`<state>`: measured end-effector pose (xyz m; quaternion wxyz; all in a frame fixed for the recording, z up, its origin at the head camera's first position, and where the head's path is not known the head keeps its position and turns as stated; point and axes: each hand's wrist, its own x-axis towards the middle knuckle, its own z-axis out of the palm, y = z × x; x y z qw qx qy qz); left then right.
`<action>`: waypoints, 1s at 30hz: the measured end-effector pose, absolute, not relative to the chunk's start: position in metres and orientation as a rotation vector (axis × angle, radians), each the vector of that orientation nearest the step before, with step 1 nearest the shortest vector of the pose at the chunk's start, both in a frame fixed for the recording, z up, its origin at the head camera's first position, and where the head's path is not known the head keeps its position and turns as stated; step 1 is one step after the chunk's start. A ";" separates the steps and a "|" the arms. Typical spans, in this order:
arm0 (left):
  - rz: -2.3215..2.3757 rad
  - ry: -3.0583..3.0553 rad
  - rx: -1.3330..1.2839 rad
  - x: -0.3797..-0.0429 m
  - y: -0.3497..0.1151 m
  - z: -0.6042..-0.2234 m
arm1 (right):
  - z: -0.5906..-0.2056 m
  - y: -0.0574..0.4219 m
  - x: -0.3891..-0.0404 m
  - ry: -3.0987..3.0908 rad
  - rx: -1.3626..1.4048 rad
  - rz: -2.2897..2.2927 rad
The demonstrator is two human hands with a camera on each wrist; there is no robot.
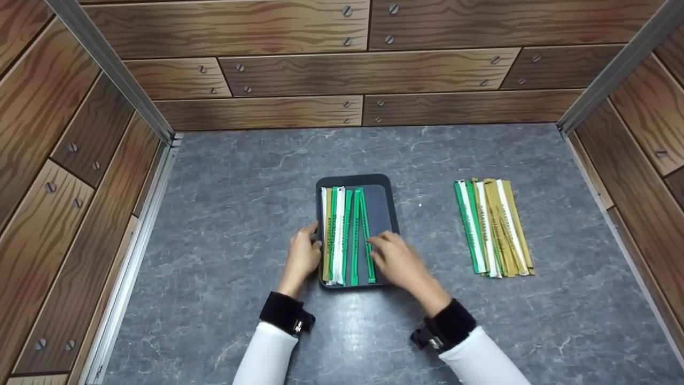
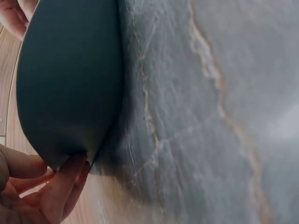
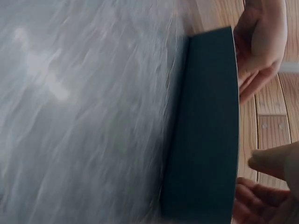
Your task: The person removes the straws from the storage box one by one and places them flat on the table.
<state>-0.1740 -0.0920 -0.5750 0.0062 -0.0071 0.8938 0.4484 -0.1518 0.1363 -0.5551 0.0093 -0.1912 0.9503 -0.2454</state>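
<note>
A dark shallow tray (image 1: 382, 206) holds a row of long, narrow stick packets in gold, white and green. My left hand (image 1: 303, 255) grips the tray's left side; in the left wrist view its thumb and fingers (image 2: 65, 179) pinch the tray wall. Over the tray's right side is my right hand (image 1: 396, 259), fingertips right at a slanted green stick packet (image 1: 366, 230). This packet leans toward another green stick packet (image 1: 355, 240) at the top. In the right wrist view, my right thumb (image 3: 268, 162) stands apart from the fingers behind the tray wall (image 3: 203, 126).
To the right of the tray, a second group of green, white and gold stick packets (image 1: 494, 230) lies side by side on the grey marbled tabletop (image 1: 240, 187). Wood-patterned panels (image 1: 299, 75) enclose the table at the back and both sides.
</note>
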 end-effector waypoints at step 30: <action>1.411 2.780 -0.048 -0.174 -0.090 -0.574 | -0.580 0.121 -0.158 3.111 -0.504 -0.535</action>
